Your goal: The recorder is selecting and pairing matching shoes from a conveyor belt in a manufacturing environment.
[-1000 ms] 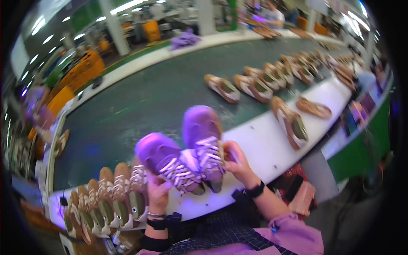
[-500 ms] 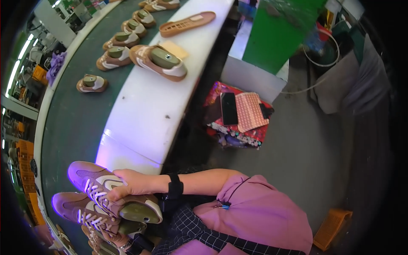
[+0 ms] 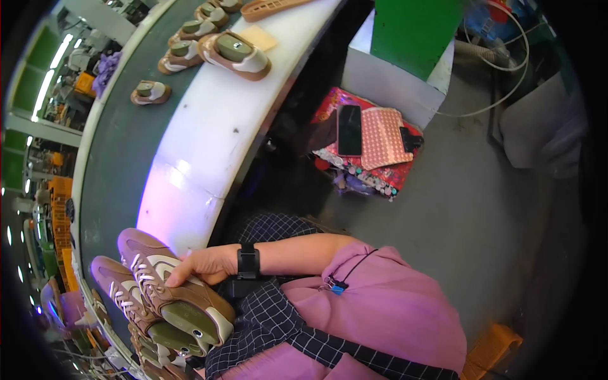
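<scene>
My right hand (image 3: 201, 265) is closed around the side of a brown and cream sneaker (image 3: 149, 253), thumb near the laces. An olive-green shoe last (image 3: 183, 316) fills its heel opening. Pressed alongside on the left is a matching sneaker (image 3: 114, 278), which has a green last (image 3: 172, 337) in it too. Both toes point away from me, toward the upper left. My left hand is almost wholly hidden below the second sneaker, so its fingers do not show. More laced sneakers (image 3: 149, 351) are partly visible beneath the pair.
A green conveyor belt (image 3: 114, 171) curves along the left, beside a white ledge (image 3: 196, 152). A lasted shoe (image 3: 234, 54) and a brown sole (image 3: 269, 7) lie on the ledge. Several smaller shoes (image 3: 152, 92) stand on the belt. Right of it, a phone (image 3: 349, 130) rests on a red-covered stool (image 3: 326, 107).
The view has swung, shifting the shoes on the ledge upward. Both sneakers have tilted, toes turning more upward in the picture. My left hand, visible on the lower sneaker before, is now mostly hidden.
</scene>
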`<action>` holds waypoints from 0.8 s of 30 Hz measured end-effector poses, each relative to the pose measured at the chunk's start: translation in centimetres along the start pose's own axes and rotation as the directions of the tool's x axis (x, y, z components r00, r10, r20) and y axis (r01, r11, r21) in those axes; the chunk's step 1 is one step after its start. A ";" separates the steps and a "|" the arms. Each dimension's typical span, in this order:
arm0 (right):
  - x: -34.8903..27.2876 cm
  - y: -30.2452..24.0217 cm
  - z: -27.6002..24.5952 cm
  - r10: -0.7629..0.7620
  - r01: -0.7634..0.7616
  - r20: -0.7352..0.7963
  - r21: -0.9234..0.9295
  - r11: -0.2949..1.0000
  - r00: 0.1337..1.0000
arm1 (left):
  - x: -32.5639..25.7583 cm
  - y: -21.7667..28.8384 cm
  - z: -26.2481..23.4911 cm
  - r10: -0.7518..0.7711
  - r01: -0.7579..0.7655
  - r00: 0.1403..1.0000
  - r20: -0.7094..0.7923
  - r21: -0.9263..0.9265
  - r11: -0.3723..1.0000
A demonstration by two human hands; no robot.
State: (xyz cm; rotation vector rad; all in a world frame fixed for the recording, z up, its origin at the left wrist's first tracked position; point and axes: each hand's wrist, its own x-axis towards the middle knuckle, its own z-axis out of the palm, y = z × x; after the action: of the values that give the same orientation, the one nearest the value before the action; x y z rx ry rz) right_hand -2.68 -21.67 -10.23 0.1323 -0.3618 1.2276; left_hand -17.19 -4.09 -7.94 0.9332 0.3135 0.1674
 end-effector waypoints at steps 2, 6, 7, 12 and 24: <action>-0.2 0.2 0.4 0.048 -0.048 0.013 -0.013 0.999 0.999 | 0.9 -0.5 1.5 -0.008 0.008 0.999 0.047 -0.016 1.000; -0.1 -0.5 1.5 0.046 -0.048 0.052 0.029 0.998 0.998 | 4.4 -1.0 4.2 0.027 -0.015 0.987 0.156 -0.078 0.997; 0.0 -1.1 1.6 0.039 -0.039 0.027 -0.004 0.999 0.999 | 5.3 -0.7 4.9 0.044 -0.028 0.983 0.177 -0.095 0.995; -0.8 -6.4 2.8 0.012 -0.054 -0.174 -0.236 0.970 0.985 | 8.5 3.6 6.2 0.187 -0.158 0.966 0.180 -0.163 0.974; 9.6 -15.5 5.9 -0.661 0.431 -0.201 -0.617 0.658 0.723 | 20.2 8.3 6.8 0.335 -0.363 0.932 -0.141 -0.424 0.830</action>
State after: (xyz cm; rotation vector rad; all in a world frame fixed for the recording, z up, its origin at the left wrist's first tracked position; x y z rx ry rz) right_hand 13.45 -20.03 0.05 -0.4768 -0.2466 0.4640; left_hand 4.07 1.18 -1.35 0.5201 0.1446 0.5847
